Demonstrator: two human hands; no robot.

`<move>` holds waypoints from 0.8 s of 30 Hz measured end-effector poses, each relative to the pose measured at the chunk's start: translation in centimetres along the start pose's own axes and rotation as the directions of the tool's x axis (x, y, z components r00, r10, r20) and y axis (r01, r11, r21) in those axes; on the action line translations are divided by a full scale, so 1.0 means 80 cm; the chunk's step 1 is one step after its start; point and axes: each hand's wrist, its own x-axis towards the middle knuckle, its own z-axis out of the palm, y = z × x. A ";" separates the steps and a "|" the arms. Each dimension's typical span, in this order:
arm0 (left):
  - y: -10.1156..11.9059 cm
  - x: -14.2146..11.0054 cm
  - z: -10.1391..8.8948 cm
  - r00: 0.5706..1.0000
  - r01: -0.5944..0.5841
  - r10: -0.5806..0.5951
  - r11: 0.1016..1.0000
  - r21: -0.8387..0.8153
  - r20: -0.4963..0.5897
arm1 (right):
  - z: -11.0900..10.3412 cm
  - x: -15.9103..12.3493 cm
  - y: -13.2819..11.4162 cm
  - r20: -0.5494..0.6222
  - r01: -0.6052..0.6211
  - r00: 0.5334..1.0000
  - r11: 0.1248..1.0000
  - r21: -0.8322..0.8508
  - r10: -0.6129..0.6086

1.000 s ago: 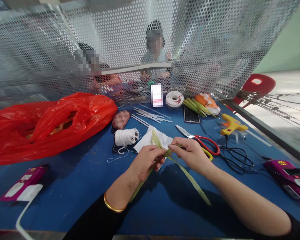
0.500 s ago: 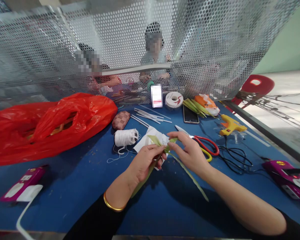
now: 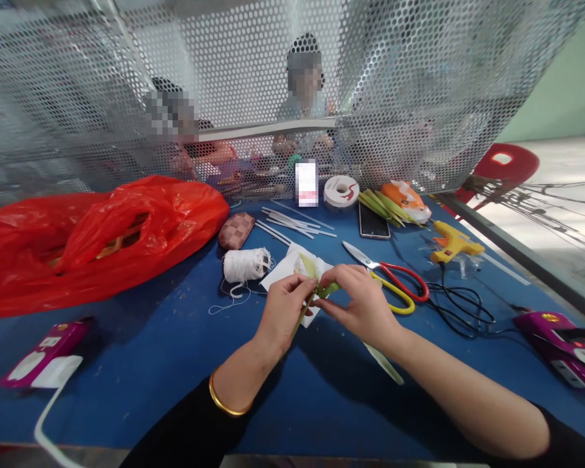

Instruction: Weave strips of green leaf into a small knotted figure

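The leaf [image 3: 309,264], pale green, thin and bent, is held over the table [image 3: 151,364], its narrow tail slanting toward the near right corner.

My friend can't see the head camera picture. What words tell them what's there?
A person's left hand and right hand pinch green leafy strips above a blue table. White paper lies beneath; scissors and a yellow glue gun lie rightward, white thread and a red bag leftward.
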 end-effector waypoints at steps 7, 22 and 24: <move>-0.004 0.000 0.002 0.996 0.031 -0.036 0.998 -0.063 -0.080 | 0.004 -0.003 -0.007 -0.078 0.074 0.994 0.994 -0.080 -0.080; -0.009 -0.005 0.009 0.997 -0.004 -0.010 0.984 -0.178 -0.077 | 0.005 -0.007 -0.018 0.031 -0.138 0.990 0.967 0.213 0.134; -0.009 -0.007 0.010 0.996 -0.040 0.028 0.988 -0.148 -0.079 | 0.004 -0.007 -0.019 0.044 -0.141 0.990 0.970 0.200 0.135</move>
